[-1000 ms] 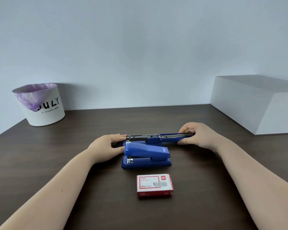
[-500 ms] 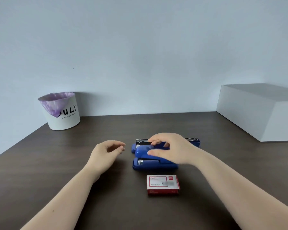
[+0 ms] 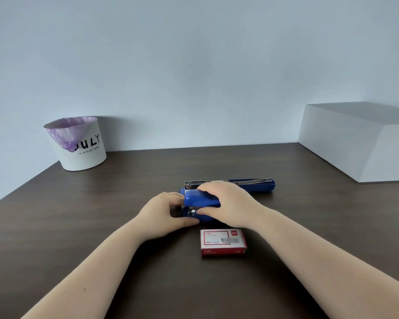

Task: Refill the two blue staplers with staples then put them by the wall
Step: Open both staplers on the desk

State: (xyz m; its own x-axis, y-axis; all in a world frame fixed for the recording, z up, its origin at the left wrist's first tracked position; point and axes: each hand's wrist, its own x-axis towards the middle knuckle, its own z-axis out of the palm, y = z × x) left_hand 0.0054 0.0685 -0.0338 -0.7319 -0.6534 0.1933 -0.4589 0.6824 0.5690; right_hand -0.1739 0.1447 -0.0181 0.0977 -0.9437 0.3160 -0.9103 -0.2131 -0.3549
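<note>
Head view, near stapler: the closed blue stapler (image 3: 202, 201) sits on the dark table (image 3: 101, 203), just beyond the staple box, with both hands on it.
Head view, right hand: the right hand (image 3: 226, 201) lies over the top and rear of the near stapler, fingers curled round its upper arm, thumb at the front by the metal nose.
Head view, left hand: the left hand (image 3: 165, 211) holds the stapler's front end, thumb along the base edge and fingers curled at the nose.
Head view, far stapler: the second blue stapler (image 3: 251, 184) lies just behind the first, folded out flat, its metal staple channel facing up; neither hand grips it.
Head view, staple box: a red and white staple box (image 3: 222, 241) rests flat on the table, just nearer the person than the held stapler.
Head view, surroundings: a white bin (image 3: 83, 148) with a purple liner stands at the far left by the wall (image 3: 194, 77); a white box (image 3: 359, 139) stands at the far right.
</note>
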